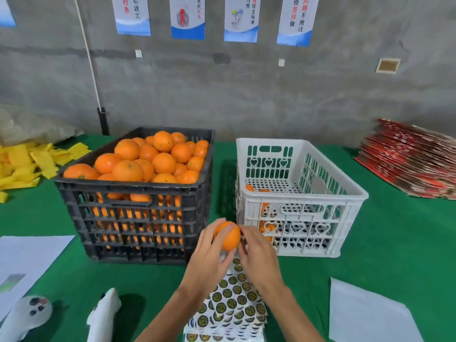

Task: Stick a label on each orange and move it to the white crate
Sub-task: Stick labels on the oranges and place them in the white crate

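I'm watching through a single head-worn wide-angle camera that is looking forward and down over the green table [370, 243], close above the hands at the bottom edge. It is facing the grey wall [246, 95] behind the table, and straight lines are bowing toward the edges.

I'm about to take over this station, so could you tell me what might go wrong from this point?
1. The left hand holds the orange in the air above the sticker sheets while the right hand works at its side; a slip could drop it onto them.
2. The black crate is heaped above its rim, so a knock might roll fruit off.
3. The white crate looks nearly empty and may slide if bumped.
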A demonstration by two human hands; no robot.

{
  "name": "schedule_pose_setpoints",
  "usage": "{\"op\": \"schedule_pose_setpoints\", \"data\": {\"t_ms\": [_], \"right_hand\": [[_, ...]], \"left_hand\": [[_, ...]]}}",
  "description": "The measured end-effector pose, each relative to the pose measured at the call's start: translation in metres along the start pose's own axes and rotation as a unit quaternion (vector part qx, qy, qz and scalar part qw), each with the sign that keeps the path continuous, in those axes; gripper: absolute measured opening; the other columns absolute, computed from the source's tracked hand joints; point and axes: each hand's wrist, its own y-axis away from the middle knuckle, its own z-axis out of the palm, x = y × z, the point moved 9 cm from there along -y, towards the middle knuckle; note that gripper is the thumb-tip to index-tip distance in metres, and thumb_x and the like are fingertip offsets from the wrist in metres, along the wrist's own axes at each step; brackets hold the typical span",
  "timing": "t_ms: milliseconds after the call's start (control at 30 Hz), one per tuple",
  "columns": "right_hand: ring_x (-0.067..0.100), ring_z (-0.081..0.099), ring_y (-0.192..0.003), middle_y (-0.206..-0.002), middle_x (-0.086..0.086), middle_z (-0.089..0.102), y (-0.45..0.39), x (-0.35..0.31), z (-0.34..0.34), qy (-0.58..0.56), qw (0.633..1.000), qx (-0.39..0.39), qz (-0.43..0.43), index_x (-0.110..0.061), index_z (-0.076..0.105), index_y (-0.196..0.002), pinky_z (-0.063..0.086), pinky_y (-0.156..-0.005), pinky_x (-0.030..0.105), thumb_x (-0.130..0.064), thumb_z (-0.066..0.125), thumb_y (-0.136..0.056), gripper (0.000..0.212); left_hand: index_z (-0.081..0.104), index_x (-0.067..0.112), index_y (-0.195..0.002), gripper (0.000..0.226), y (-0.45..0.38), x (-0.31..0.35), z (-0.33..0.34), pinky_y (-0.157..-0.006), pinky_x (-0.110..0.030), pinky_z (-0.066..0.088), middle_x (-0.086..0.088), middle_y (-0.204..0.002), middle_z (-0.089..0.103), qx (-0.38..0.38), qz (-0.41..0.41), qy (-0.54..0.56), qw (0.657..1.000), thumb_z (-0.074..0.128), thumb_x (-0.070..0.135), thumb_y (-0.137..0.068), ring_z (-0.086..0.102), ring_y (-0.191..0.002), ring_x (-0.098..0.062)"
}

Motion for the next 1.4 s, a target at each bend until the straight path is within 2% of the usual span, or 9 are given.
{"op": "schedule_pose_setpoints", "data": {"t_ms": [133,267,433,700,833,900,1067,1233,1400], "right_hand": [[0.015,0.057,-0.108,-0.115,-0.003,0.063,0.026,0.039,0.045,-0.017,0.989,-0.136,0.056,-0.019,0.064,-0.124,0.05,-0.093,0.032,-0.014,0.049,-0.104,0.026],[0.017,0.052,-0.112,-0.121,-0.003,0.061,0.034,0.049,0.063,0.01,0.984,-0.17,0.06,-0.016,0.066,-0.124,0.044,-0.097,0.029,-0.04,0.05,-0.105,0.034],[0.014,0.05,-0.109,-0.114,-0.004,0.055,0.026,0.052,0.068,0.038,0.982,-0.171,0.076,-0.016,0.073,-0.113,0.046,-0.089,0.026,-0.048,0.053,-0.102,0.04],[0.019,0.057,-0.104,-0.116,0.002,0.056,0.016,0.041,0.077,0.118,0.975,-0.18,0.047,-0.019,0.073,-0.111,0.054,-0.084,0.032,-0.037,0.049,-0.105,0.03],[0.012,0.053,-0.105,-0.11,-0.004,0.056,0.025,0.057,0.071,-0.035,0.981,-0.174,0.08,-0.013,0.078,-0.107,0.049,-0.092,0.028,-0.046,0.064,-0.097,0.037],[0.01,0.051,-0.116,-0.118,-0.006,0.054,0.036,0.063,0.069,-0.122,0.972,-0.179,0.09,-0.012,0.076,-0.117,0.048,-0.101,0.024,-0.045,0.067,-0.095,0.041],[0.006,0.046,-0.127,-0.129,-0.009,0.053,0.047,0.068,0.07,-0.136,0.973,-0.161,0.091,-0.017,0.074,-0.123,0.039,-0.105,0.01,-0.036,0.068,-0.096,0.033],[0.007,0.047,-0.116,-0.114,-0.016,0.056,0.041,0.073,0.066,-0.105,0.98,-0.127,0.115,-0.022,0.076,-0.11,0.041,-0.105,0.028,-0.044,0.071,-0.092,0.028],[0.008,0.047,-0.112,-0.113,-0.016,0.057,0.043,0.076,0.065,-0.074,0.982,-0.108,0.134,-0.024,0.074,-0.118,0.039,-0.105,0.033,-0.047,0.067,-0.094,0.034]], "left_hand": [[0.041,0.024,-0.151,0.056,0.029,-0.045,0.053,-0.11,-0.037,0.046,0.009,-0.152,0.027,-0.081,-0.121,0.032,0.989,0.066,0.024,-0.101,0.04,-0.139,-0.016],[0.039,0.024,-0.149,0.054,0.036,-0.06,0.061,-0.107,-0.032,0.047,0.007,-0.149,0.027,-0.074,-0.166,0.044,0.982,0.065,0.025,-0.102,0.043,-0.136,-0.017],[0.035,0.02,-0.151,0.057,0.04,-0.068,0.064,-0.107,-0.034,0.047,0.002,-0.151,0.027,-0.064,-0.196,0.052,0.977,0.064,0.029,-0.102,0.042,-0.137,-0.018],[0.03,0.028,-0.151,0.059,0.043,-0.075,0.064,-0.107,-0.031,0.048,0.011,-0.151,0.023,-0.052,-0.205,0.059,0.976,0.062,0.035,-0.102,0.039,-0.14,-0.015],[0.028,0.031,-0.152,0.059,0.044,-0.076,0.062,-0.104,-0.036,0.05,0.012,-0.152,0.022,-0.048,-0.207,0.072,0.974,0.061,0.035,-0.103,0.041,-0.138,-0.016],[0.027,0.033,-0.152,0.057,0.044,-0.076,0.063,-0.103,-0.037,0.051,0.011,-0.152,0.022,-0.05,-0.206,0.069,0.975,0.059,0.035,-0.104,0.041,-0.138,-0.016],[0.027,0.032,-0.153,0.056,0.044,-0.073,0.063,-0.1,-0.032,0.051,0.012,-0.153,0.022,-0.051,-0.196,0.054,0.978,0.056,0.037,-0.105,0.041,-0.136,-0.013],[0.026,0.032,-0.153,0.056,0.044,-0.073,0.063,-0.099,-0.03,0.049,0.014,-0.152,0.022,-0.047,-0.191,0.051,0.979,0.055,0.038,-0.105,0.042,-0.135,-0.013],[0.026,0.031,-0.153,0.056,0.045,-0.074,0.064,-0.098,-0.026,0.045,0.013,-0.152,0.022,-0.048,-0.192,0.049,0.979,0.055,0.037,-0.105,0.041,-0.136,-0.013]]}}
